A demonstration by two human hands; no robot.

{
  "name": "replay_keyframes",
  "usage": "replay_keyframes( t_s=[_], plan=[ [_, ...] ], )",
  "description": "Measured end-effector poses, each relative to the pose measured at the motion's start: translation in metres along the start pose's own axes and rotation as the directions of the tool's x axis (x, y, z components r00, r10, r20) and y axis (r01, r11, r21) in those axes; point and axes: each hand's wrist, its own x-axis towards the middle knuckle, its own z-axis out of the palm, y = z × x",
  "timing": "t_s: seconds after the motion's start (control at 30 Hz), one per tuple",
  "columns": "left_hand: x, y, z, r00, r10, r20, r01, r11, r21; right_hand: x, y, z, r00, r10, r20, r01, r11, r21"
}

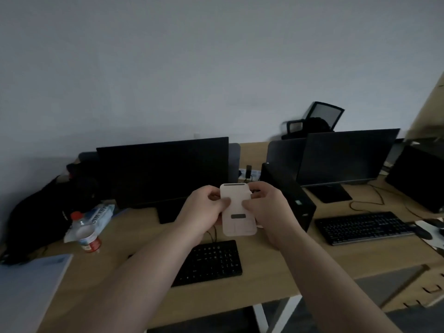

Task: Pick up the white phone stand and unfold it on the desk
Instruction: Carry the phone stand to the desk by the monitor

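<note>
The white phone stand [237, 217] is a flat rounded panel with two dark grey pads, held upright in the air above the wooden desk [276, 267]. My left hand [203, 210] grips its left edge, thumb on the front face. My right hand [266, 210] grips its right edge, thumb also on the front. The stand looks folded flat; its back is hidden from me.
A black keyboard [211, 263] lies below my hands, a dark monitor [163, 169] behind them. A bottle with a red cap [85, 233] and a wipes pack [99, 218] sit left, beside a black bag [40, 217]. A black PC case [290, 198], second monitor [346, 157] and keyboard [362, 227] stand right.
</note>
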Motion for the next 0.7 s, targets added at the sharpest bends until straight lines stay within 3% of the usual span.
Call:
replay_keyframes(
  t_s=[0.27,0.7],
  plan=[
    [0.056,-0.021,-0.029,0.997,-0.057,-0.048,0.058,0.998,0.011,0.060,0.002,0.042,0.995,-0.015,0.094,0.018,1.000,-0.022],
    [0.162,-0.022,-0.012,0.999,0.010,-0.032,-0.010,1.000,0.002,0.158,-0.004,0.043,1.000,-0.021,-0.005,0.020,0.990,-0.138]
  ],
)
